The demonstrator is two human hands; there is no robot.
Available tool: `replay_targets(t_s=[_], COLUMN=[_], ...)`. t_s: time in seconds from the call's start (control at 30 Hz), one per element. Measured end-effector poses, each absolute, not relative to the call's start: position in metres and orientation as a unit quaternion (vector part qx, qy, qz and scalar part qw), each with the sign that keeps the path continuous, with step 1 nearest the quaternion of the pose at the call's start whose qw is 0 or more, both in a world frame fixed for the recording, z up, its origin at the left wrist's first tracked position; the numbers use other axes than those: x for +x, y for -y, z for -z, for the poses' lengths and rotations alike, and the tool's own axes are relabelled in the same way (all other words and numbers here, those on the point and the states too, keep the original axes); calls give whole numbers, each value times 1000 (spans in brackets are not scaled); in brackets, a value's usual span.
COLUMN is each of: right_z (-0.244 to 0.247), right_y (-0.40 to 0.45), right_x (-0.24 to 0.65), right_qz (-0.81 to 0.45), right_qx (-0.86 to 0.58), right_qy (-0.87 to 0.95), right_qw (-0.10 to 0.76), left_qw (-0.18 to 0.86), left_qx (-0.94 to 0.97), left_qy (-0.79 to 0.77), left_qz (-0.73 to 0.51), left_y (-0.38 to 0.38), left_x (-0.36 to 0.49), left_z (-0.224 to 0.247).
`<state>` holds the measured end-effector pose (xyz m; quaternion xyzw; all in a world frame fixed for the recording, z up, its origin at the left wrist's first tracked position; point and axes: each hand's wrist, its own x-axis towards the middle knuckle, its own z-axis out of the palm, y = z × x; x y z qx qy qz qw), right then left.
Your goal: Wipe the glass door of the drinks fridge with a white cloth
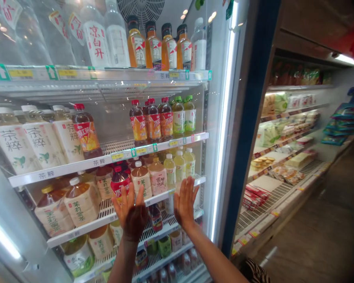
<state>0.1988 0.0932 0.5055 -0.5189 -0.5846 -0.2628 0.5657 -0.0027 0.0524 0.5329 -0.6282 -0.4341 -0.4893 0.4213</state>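
The left hand (132,214) and the right hand (184,204) are raised side by side, palms forward, in front of the glass door (215,106) of a drinks cooler. The fingers of both hands are spread wide and pinch nothing. Whether the palms touch the glass, I cannot tell.

Behind the glass, at 11 o'clock from the left hand, is a red-capped bottle (120,182) with a red label. At 12 o'clock from the right hand stand white-capped bottles (179,167) on a wire shelf (115,208). Higher up, at 12 o'clock from the hands, orange drink bottles (153,120) line the next shelf. Large jasmine tea bottles (82,204) sit at 9 o'clock. Beyond the dark blue door post (247,118), at 3 o'clock, are open shelves of packaged food (271,133). Striped fabric (255,273) shows at 5 o'clock.
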Motion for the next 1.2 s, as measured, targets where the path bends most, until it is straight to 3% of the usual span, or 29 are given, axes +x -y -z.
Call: replay_targets(t_s=[0.1, 0.27, 0.47, 0.67, 0.9, 1.1, 1.2], right_z=[-496, -543, -495, -568, -507, -581, -555], right_y=[-99, -127, -94, -107, -79, -91, -81], right_x=[213, 254, 205, 198, 136, 140, 131], right_qz=[259, 232, 223, 229, 288, 282, 309], right_qx=[-523, -556, -550, -522, -500, -461, -473], right_qy=[578, 521, 560, 559, 581, 624, 620], right_qw=[571, 605, 579, 602, 574, 564, 545], left_qw=[428, 436, 446, 421, 437, 437, 436], left_qx=[-623, -615, -616, -631, -630, -633, -636], left_qy=[434, 441, 422, 440, 414, 426, 426], left_qz=[491, 488, 494, 481, 491, 476, 473], left_y=[-53, -52, -53, -52, -51, -50, -51], left_x=[-2, 0, 0, -3, -3, -3, -5], left_z=[-534, -534, -535, -531, -531, -532, -529])
